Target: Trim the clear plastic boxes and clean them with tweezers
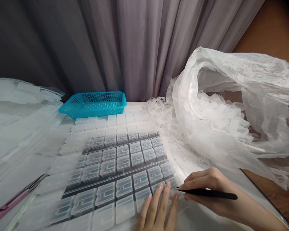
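Note:
Rows of small clear plastic cases [105, 193] lie side by side on the table, part of them over a dark sheet [93, 180]. My left hand [157, 210] rests on the nearest cases at the lower middle, its fingers stretched out and slightly apart. In my right hand [210, 183] I grip black tweezers [210, 193] between thumb and fingers. Their tips point left at a case at the right end of the near row, close to my left fingertips. Whether the tips pinch anything is too small to tell.
A blue perforated basket [98, 112] stands behind the cases. To the right, a large open plastic bag [185, 106] holds many translucent pieces, with thin clear strips [160, 106] beside it. A filled plastic bag [19, 118] and pink-handled tweezers [13, 203] lie left. A grey curtain [139, 48] hangs behind.

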`<act>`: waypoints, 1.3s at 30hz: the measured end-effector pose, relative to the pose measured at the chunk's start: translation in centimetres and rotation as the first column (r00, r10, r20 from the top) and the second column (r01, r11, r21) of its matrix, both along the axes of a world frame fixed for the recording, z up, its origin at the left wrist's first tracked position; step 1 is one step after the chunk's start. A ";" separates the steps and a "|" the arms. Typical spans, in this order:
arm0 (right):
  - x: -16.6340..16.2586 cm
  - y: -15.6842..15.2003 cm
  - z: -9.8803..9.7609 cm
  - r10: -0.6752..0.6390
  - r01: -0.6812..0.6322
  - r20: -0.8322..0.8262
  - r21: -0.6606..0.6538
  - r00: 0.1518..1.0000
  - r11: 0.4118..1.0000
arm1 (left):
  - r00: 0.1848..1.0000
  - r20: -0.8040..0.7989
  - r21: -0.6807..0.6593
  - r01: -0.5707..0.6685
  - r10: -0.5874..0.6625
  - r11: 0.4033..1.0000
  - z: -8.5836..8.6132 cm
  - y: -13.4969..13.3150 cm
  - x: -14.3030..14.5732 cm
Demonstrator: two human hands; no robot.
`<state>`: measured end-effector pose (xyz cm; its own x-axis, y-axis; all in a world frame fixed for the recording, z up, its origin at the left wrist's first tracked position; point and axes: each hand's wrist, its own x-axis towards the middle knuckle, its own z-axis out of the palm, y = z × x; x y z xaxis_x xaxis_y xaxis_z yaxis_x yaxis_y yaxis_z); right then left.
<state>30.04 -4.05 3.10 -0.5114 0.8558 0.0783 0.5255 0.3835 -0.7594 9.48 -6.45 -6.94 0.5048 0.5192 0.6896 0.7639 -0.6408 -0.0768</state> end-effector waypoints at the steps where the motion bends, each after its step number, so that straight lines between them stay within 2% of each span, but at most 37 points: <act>1: -0.1 0.1 0.1 0.006 -0.006 0.016 0.005 1.000 1.000 | 1.000 0.001 0.003 -0.001 0.001 1.000 0.0 0.1 0.0; 5: -0.8 0.1 0.1 -0.016 0.016 0.060 -0.009 0.998 1.000 | 1.000 -0.005 0.009 0.005 -0.005 1.000 -0.2 0.2 0.0; 12: -1.4 -1.0 -1.2 -0.062 0.061 0.106 0.014 0.992 0.998 | 0.998 -0.046 -0.034 0.034 -0.035 0.999 0.0 0.2 -0.3; 14: -1.4 -1.5 -1.1 -0.060 0.055 0.108 0.051 0.992 0.997 | 0.996 -0.084 -0.039 0.034 -0.037 0.999 0.4 0.3 -0.5; 16: -1.5 -1.9 -0.8 -0.046 0.032 0.091 0.148 0.995 0.988 | 0.989 -0.141 -0.024 0.036 -0.039 0.999 0.8 0.3 -0.7; 18: -1.6 -2.4 -0.5 -0.025 -0.004 0.090 0.306 0.996 0.952 | 0.987 -0.158 -0.011 0.022 -0.023 1.000 1.1 0.3 -0.7; 21: -1.8 -2.9 -0.4 -0.044 -0.046 0.156 0.529 0.987 0.847 | 0.995 -0.103 -0.023 -0.013 0.011 1.000 1.0 0.2 -0.4; 23: -1.8 -3.1 -0.8 -0.092 -0.044 0.190 0.610 0.977 0.791 | 0.996 -0.090 -0.031 -0.014 0.011 0.999 1.0 0.1 -0.4; 25: -1.6 -3.4 -1.5 -0.126 -0.027 0.191 0.644 0.973 0.764 | 0.994 -0.113 -0.027 -0.004 0.001 1.000 1.0 0.2 -0.4; 28: -1.2 -3.5 -2.9 -0.173 0.039 0.143 0.653 0.974 0.757 | 0.988 -0.156 -0.011 0.011 -0.013 1.000 1.2 0.3 -0.7; 32: -1.4 -3.8 -4.6 -0.277 0.221 0.007 0.583 0.961 0.782 | 0.988 -0.151 0.007 0.012 -0.011 1.000 1.2 0.4 -0.8; 35: -2.0 -4.3 -5.1 -0.358 0.339 -0.073 0.537 0.931 0.772 | 0.992 -0.128 0.025 0.020 -0.017 0.999 0.7 0.3 -0.5; 37: -2.3 -4.4 -4.8 -0.380 0.393 -0.123 0.454 0.917 0.800 | 0.999 -0.050 0.018 -0.005 0.006 1.000 0.4 0.1 -0.1; 39: -2.3 -4.2 -4.1 -0.384 0.418 -0.173 0.252 0.907 0.873 | 0.999 0.027 -0.006 -0.027 0.027 1.000 0.0 0.0 0.3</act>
